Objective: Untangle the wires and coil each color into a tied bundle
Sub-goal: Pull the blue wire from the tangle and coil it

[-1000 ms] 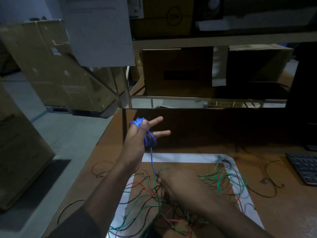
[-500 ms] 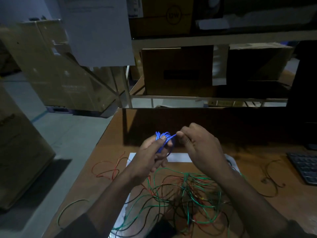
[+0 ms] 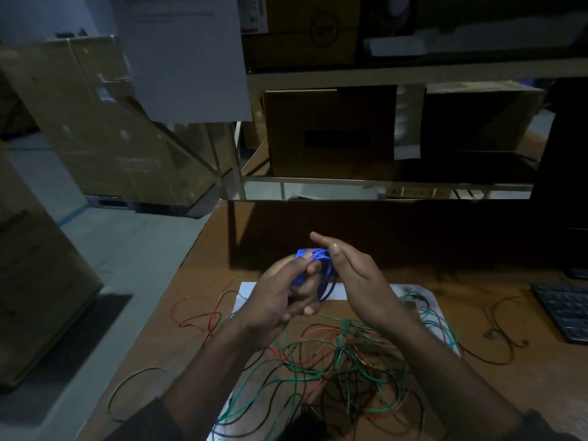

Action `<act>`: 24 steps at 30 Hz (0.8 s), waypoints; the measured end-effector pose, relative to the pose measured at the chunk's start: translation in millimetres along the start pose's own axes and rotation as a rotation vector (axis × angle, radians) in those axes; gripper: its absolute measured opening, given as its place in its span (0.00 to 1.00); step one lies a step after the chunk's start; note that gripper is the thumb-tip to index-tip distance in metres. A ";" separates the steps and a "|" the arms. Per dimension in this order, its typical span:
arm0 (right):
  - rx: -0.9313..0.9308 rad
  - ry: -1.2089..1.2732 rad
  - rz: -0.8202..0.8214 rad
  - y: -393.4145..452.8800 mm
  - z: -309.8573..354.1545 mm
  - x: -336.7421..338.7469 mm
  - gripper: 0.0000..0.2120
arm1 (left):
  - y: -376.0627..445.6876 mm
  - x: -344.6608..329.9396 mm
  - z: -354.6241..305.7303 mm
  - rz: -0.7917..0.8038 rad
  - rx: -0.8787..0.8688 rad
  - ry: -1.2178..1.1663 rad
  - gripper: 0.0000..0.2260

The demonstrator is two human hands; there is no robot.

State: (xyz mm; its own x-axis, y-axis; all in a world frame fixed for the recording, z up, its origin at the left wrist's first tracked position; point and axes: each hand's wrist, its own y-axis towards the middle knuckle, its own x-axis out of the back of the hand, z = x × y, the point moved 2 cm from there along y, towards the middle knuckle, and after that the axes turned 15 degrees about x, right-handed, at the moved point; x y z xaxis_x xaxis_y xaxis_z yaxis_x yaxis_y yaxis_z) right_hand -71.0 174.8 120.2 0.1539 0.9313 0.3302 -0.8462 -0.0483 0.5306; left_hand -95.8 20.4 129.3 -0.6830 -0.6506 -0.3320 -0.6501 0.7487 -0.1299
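The left hand [image 3: 280,297] grips the blue wire coil [image 3: 313,268], fingers curled round its bundled turns and the thumb pressed on top; the coil is held in the air above the far part of the desk [image 3: 203,256], clear of the surface. The right hand [image 3: 353,281] stands just beside the coil on its far-right side, fingers straight and together, thumb tip touching the upper loops; it pinches nothing that can be made out, and whether a free wire end runs under its palm cannot be told. The coil is thin insulated wire, smooth-jacketed, wound in several small oval turns, one or two looser turns hanging below the grip. Judged from this, the wire is very light, pliant but springy: the turns will tend to open if the grip relaxes, and the smooth jacket will likely slide under a weak pinch. The sound place to hold is across all turns together, where the left fingers already clamp them, leaving the free end for the other hand to wrap and tie. Below the grip, toward the person, the tangle of green, red and black wires [image 3: 343,358] lies loosely looped, partly on a white sheet [image 3: 337,292]. A loose red wire [image 3: 203,310] lies left of the grip, a dark wire [image 3: 499,326] and a keyboard [image 3: 563,310] well off to its right.
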 end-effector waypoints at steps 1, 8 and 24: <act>-0.005 0.037 -0.012 -1.1 0.5 -1.7 0.22 | 0.0 -1.0 -0.1 0.004 0.009 -0.033 0.13; 0.041 0.068 -0.152 -1.8 7.8 -11.0 0.19 | 0.6 -7.2 -3.6 -0.075 0.012 0.009 0.15; 0.039 -0.014 -0.334 6.3 14.7 -20.6 0.17 | 7.1 -11.4 -3.4 -0.580 -0.297 0.697 0.13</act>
State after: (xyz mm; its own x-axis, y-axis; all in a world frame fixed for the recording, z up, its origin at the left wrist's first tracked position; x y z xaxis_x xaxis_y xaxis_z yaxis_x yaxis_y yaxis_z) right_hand -72.0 150.0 128.3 0.4269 0.8929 0.1432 -0.7278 0.2453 0.6404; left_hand -93.8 32.7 135.3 -0.2102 -0.9113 0.3539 -0.9424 0.2852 0.1747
